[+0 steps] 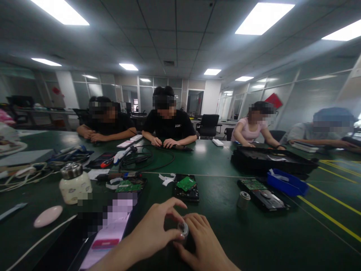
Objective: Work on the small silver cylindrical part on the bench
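My left hand (153, 227) and my right hand (201, 241) meet at the near edge of the green table (214, 226). Both pinch a small round silvery part (183, 228) that sits on a dark object, mostly hidden under my fingers. The left thumb and fingers curl round the part from the left; the right fingers press on it from the right. Just beyond my hands lies an opened hard drive (186, 188) with a green circuit board on top.
A phone (109, 233) lies left of my hands, a white jar (75, 184) and pink oval pad (47, 216) further left. Another drive (262, 194), a metal cylinder (243, 199), a blue bin (287, 182) and black tray (270, 160) lie right. Several people sit across.
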Action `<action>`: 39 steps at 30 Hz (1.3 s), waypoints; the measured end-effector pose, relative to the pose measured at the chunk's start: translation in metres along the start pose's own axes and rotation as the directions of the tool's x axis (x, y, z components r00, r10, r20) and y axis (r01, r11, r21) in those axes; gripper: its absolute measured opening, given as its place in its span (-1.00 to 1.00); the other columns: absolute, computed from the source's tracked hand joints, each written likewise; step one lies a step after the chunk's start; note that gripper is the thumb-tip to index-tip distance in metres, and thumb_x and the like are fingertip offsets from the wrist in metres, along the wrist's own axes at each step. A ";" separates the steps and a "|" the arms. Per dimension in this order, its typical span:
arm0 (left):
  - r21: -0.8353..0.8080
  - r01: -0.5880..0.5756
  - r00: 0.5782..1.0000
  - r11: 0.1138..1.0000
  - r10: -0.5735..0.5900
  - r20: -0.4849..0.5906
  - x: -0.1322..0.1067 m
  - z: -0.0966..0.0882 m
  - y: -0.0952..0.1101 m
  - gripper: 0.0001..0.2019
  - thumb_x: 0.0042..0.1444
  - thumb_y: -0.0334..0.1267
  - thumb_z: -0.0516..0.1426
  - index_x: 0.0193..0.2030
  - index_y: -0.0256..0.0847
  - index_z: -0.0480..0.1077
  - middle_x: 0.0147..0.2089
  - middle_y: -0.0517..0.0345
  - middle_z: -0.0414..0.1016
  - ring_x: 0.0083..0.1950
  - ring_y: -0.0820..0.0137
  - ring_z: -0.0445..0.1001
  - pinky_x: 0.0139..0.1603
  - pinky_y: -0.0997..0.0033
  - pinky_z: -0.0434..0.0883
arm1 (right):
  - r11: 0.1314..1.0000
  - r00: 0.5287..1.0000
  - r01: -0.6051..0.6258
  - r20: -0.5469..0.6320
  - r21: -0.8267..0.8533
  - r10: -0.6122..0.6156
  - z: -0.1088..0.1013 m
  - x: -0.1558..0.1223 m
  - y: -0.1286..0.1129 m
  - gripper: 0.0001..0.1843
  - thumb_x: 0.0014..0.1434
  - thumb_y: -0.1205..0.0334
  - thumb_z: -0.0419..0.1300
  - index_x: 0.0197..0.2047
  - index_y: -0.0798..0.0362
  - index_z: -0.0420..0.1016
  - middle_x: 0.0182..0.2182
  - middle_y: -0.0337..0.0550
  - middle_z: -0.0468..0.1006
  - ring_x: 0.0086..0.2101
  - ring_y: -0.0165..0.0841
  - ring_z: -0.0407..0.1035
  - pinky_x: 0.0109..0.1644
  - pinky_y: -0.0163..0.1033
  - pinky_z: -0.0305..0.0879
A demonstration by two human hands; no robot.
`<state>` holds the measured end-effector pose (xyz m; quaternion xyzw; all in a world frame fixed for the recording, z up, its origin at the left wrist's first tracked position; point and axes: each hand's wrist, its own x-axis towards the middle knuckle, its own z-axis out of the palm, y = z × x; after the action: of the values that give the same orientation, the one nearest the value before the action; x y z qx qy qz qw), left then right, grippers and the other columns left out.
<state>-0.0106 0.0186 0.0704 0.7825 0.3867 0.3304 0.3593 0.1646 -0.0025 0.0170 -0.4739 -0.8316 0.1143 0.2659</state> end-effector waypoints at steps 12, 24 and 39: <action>0.179 0.024 0.998 0.984 -0.033 0.045 0.005 -0.019 -0.001 -0.48 0.01 -0.37 0.23 0.13 0.02 0.30 -0.21 0.28 0.62 0.02 0.23 0.43 0.12 0.19 0.19 | 0.999 1.000 -0.015 0.022 -0.037 0.016 -0.003 0.001 -0.003 -0.71 0.08 0.19 0.24 -0.11 0.03 0.43 -0.12 -0.09 0.47 -0.07 -0.17 0.28 0.06 -0.09 0.13; 0.150 -0.106 0.994 0.983 0.103 0.026 0.002 0.003 -0.007 -0.65 0.07 -0.53 0.10 -0.09 -0.02 0.45 -0.12 0.26 0.56 -0.03 0.30 0.38 0.04 0.25 0.23 | 0.999 0.999 0.037 -0.020 -0.025 -0.038 0.002 0.000 0.003 -0.68 0.06 0.21 0.26 -0.08 0.02 0.40 -0.14 -0.13 0.47 -0.08 -0.19 0.29 0.03 -0.08 0.15; 0.263 0.174 0.985 0.949 -0.172 -0.029 0.023 -0.036 -0.036 -0.72 -0.10 -0.46 0.20 -0.19 -0.18 0.40 -0.41 0.26 0.55 -0.31 0.33 0.54 -0.23 0.42 0.36 | 0.999 1.000 -0.022 0.009 -0.039 0.023 -0.002 0.000 -0.002 -0.65 0.08 0.17 0.24 -0.07 0.10 0.43 -0.09 -0.04 0.48 -0.06 -0.16 0.28 0.09 -0.08 0.11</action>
<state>-0.0416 0.0653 0.0657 0.7856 0.4954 0.2452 0.2780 0.1646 -0.0035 0.0197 -0.4878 -0.8296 0.1032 0.2514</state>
